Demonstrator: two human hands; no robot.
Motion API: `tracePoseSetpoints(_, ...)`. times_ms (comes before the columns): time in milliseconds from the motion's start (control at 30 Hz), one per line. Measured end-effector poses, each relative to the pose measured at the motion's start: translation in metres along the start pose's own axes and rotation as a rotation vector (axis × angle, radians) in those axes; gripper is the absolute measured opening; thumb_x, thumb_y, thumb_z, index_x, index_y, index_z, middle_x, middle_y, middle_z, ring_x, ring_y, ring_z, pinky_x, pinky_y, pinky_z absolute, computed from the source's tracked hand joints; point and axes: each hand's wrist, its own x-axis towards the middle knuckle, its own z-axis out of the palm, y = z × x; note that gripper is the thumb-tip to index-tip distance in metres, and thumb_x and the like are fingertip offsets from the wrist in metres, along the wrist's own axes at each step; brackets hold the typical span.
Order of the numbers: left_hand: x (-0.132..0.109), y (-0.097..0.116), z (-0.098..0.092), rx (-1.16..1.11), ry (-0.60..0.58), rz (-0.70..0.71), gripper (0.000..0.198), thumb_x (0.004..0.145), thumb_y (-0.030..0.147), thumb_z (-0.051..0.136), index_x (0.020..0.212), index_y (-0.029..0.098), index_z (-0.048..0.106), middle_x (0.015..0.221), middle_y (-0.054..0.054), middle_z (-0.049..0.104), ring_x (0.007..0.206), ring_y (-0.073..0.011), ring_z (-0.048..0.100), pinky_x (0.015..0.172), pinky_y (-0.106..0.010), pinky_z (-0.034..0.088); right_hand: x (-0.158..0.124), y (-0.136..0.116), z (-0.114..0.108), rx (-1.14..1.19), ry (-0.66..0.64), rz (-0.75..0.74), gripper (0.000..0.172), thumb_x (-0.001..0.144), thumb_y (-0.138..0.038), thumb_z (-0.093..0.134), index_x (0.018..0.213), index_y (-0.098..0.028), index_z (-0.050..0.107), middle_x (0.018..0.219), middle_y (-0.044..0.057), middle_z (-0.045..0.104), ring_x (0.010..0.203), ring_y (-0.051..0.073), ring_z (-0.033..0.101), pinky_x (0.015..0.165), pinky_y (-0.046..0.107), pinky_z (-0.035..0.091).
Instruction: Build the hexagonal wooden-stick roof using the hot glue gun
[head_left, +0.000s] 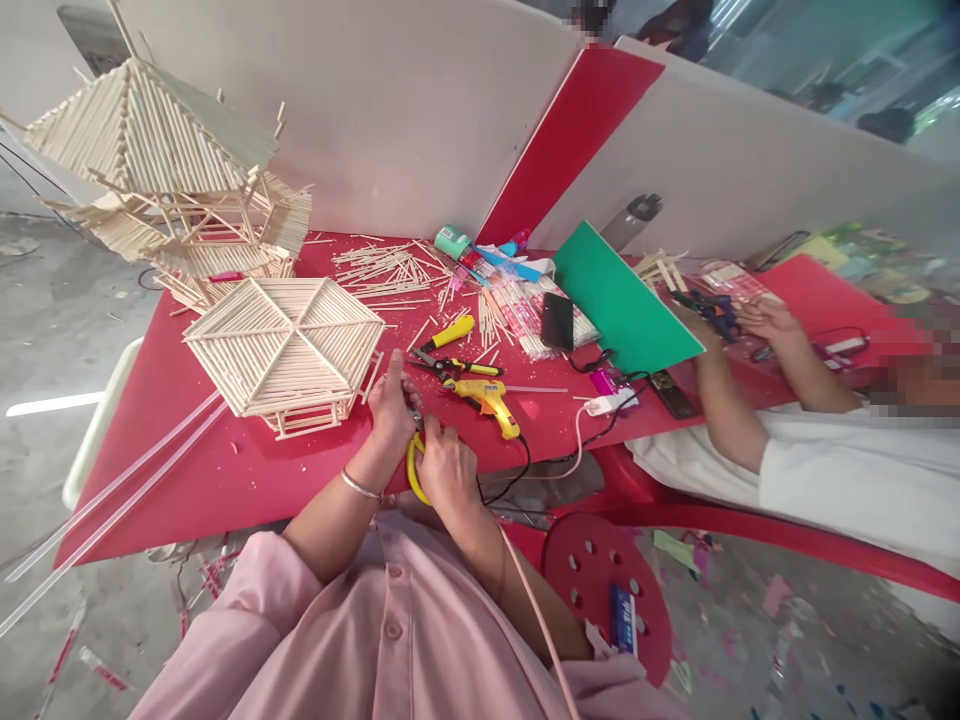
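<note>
My right hand (448,465) is wrapped around a pair of yellow-handled pliers (415,468), close to my body at the table's front edge. Against the metal head of the pliers is my left hand (391,405), closed with its thumb pointing up; whatever its fingers pinch is hidden. Just left of that hand stands a six-sided model (289,345) made of thin wooden sticks, with a flat ribbed top. A yellow glue gun (487,402) lies to the right of my hands. Beyond it rest a yellow-and-black cutter (450,363) and a yellow-handled tool (450,333).
A tiered stick pagoda (157,160) rises at the back left. Loose sticks (390,268) and bagged sticks (525,315) cover the table's rear. Clear glue sticks (142,480) overhang the left edge. A green board (615,300) separates a co-worker's hands (772,318) from mine.
</note>
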Motion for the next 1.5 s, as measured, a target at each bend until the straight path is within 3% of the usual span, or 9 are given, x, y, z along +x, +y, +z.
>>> tracePoseSetpoints(167,-0.002,0.002,-0.003,-0.122,-0.179,-0.102,0.034,0.086,0.045,0.062,0.068,0.016,0.061,0.052,0.001,0.057,0.044,-0.0103,0.053,0.048,-0.022,0.045,0.001,0.005,-0.004,0.018,-0.028,0.038,0.032,0.103,-0.032,0.048,0.13,-0.019,0.055,0.106,0.013,0.068,0.092,0.024,0.073,0.07,0.027,0.049)
tracePoseSetpoints(267,-0.004,0.002,-0.004,-0.134,-0.222,-0.124,0.029,0.085,0.041,0.06,0.074,0.014,0.066,0.058,-0.002,0.062,0.049,-0.0129,0.059,0.055,-0.024,0.051,0.002,0.011,-0.007,0.046,-0.048,0.04,0.034,0.103,-0.031,0.047,0.134,-0.02,0.053,0.105,0.011,0.069,0.093,0.023,0.072,0.072,0.028,0.048)
tracePoseSetpoints(433,-0.006,0.002,-0.009,-0.186,-0.235,-0.171,0.032,0.091,0.032,0.047,0.083,0.011,0.07,0.073,-0.011,0.071,0.07,-0.021,0.071,0.072,-0.033,0.059,0.001,0.02,-0.015,0.134,-0.086,0.027,0.036,0.101,-0.031,0.048,0.135,-0.02,0.054,0.105,0.011,0.071,0.097,0.026,0.072,0.072,0.029,0.047)
tracePoseSetpoints(533,-0.006,0.0,-0.016,-0.14,-0.178,-0.172,0.026,0.09,0.025,0.05,0.084,0.011,0.07,0.081,-0.013,0.074,0.079,-0.0228,0.073,0.078,-0.035,0.06,0.0,0.022,-0.017,0.133,-0.072,0.022,0.039,0.101,-0.032,0.05,0.137,-0.02,0.053,0.108,0.012,0.071,0.096,0.027,0.072,0.072,0.03,0.047)
tracePoseSetpoints(700,-0.009,-0.006,-0.033,0.053,-0.182,-0.089,0.009,0.078,0.02,0.068,0.083,0.012,0.069,0.084,-0.01,0.075,0.073,-0.0188,0.071,0.064,-0.028,0.057,-0.003,0.023,-0.017,0.139,-0.064,0.025,0.039,0.101,-0.031,0.049,0.139,-0.02,0.053,0.114,0.012,0.07,0.099,0.025,0.071,0.075,0.029,0.047)
tracePoseSetpoints(933,-0.015,-0.005,-0.042,0.263,-0.263,0.055,0.039,0.055,0.035,0.09,0.078,0.013,0.068,0.067,-0.002,0.069,0.049,-0.0117,0.06,0.048,-0.023,0.049,-0.003,0.023,-0.021,0.166,-0.045,0.021,0.038,0.101,-0.03,0.048,0.137,-0.021,0.055,0.115,0.011,0.069,0.1,0.025,0.071,0.075,0.03,0.047)
tracePoseSetpoints(1200,-0.014,-0.002,-0.041,0.447,-0.252,0.176,0.033,0.063,0.04,0.082,0.076,0.013,0.068,0.058,0.001,0.064,0.039,-0.0099,0.054,0.039,-0.022,0.042,-0.002,0.026,-0.015,0.152,-0.052,-0.006,0.037,0.102,-0.031,0.048,0.137,-0.02,0.054,0.11,0.01,0.072,0.097,0.025,0.072,0.072,0.029,0.045)
tracePoseSetpoints(1367,-0.013,0.002,-0.043,0.442,-0.293,0.186,0.038,0.065,0.039,0.081,0.091,0.015,0.069,0.068,0.0,0.068,0.04,-0.0117,0.057,0.04,-0.025,0.048,-0.001,0.027,-0.014,0.165,-0.072,-0.012,0.037,0.101,-0.031,0.05,0.135,-0.019,0.056,0.106,0.01,0.073,0.097,0.024,0.073,0.07,0.028,0.044)
tracePoseSetpoints(1500,-0.008,0.006,-0.044,0.465,-0.295,0.186,0.04,0.068,0.044,0.08,0.091,0.014,0.069,0.072,-0.002,0.069,0.042,-0.0116,0.058,0.04,-0.025,0.049,-0.001,0.026,-0.017,0.168,-0.085,-0.018,0.035,0.101,-0.03,0.05,0.133,-0.02,0.058,0.108,0.009,0.073,0.096,0.024,0.073,0.07,0.028,0.044)
